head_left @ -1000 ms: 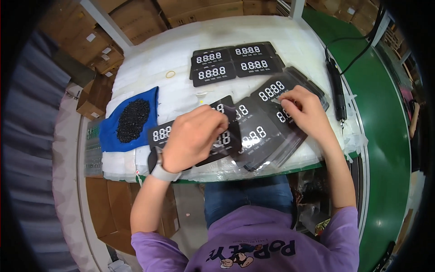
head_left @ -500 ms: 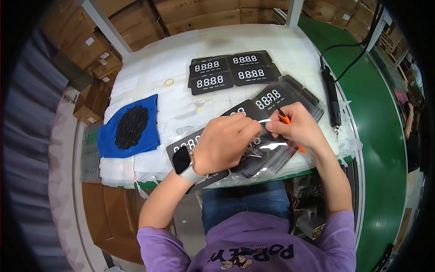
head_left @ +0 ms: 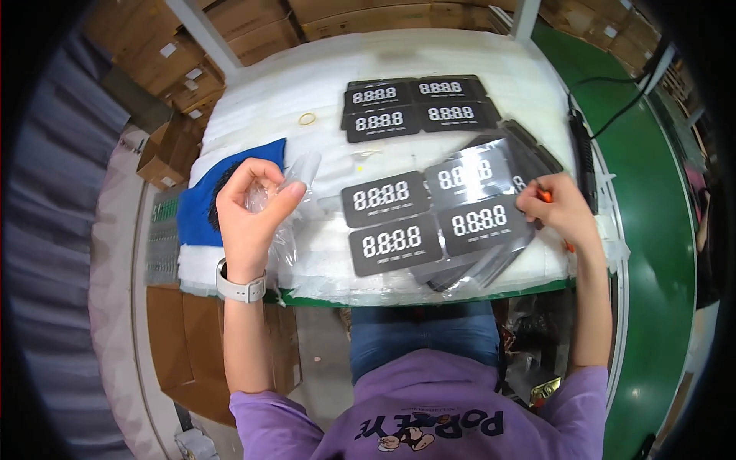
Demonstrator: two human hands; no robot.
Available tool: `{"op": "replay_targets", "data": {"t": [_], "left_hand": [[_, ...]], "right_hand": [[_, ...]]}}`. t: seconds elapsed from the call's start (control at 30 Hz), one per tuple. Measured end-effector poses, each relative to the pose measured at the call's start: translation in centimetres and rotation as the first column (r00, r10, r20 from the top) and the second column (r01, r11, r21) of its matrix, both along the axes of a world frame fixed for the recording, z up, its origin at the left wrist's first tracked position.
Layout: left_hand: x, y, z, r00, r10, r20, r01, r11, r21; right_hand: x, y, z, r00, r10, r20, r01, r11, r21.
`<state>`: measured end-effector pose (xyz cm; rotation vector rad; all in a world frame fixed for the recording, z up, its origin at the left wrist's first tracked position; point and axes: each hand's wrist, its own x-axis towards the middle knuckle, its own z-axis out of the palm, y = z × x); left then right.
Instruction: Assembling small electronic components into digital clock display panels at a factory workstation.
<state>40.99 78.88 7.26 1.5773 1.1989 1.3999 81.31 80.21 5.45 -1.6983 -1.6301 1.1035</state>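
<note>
My left hand, with a watch on its wrist, is raised over the left part of the table. Its thumb and fingers are curled round crumpled clear plastic film that trails below the hand. Over at the right, my right hand is closed on a slim orange tool, mostly hidden by the fingers. Those fingers are at the right edge of a black digit panel. Beside it lie a shiny film-covered panel and two more panels, an upper left one and a lower left one.
Further back sits a group of black panels. A blue cloth with small black pieces lies behind my left hand. A yellow rubber band and a corded black screwdriver are on the white-covered table. An open carton stands below.
My left hand has moved from the panels to the left, with clear film in it. My right hand has shifted right, keeping the orange tool. The near panels are now uncovered to view.
</note>
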Motion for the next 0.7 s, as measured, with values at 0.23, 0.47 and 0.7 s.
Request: {"op": "replay_targets", "data": {"t": [0.23, 0.47, 0.7], "left_hand": [[7.7, 3.9, 2.7, 0.939, -0.042, -0.342, 0.172, 0.916, 0.362], [16.0, 8.2, 1.8, 0.739, -0.138, -0.659, 0.432, 0.848, 0.306], [18.3, 8.3, -2.8, 0.661, -0.232, -0.713, 0.498, 0.847, 0.186]], "right_hand": [[-0.1, 1.0, 1.1, 0.953, -0.108, 0.285, 0.018, 0.954, 0.300], [-1.0, 5.2, -2.1, 0.891, -0.199, 0.408, -0.111, 0.776, 0.621], [-1.6, 4.6, -3.9, 0.881, -0.235, 0.411, -0.102, 0.753, 0.650]]}}
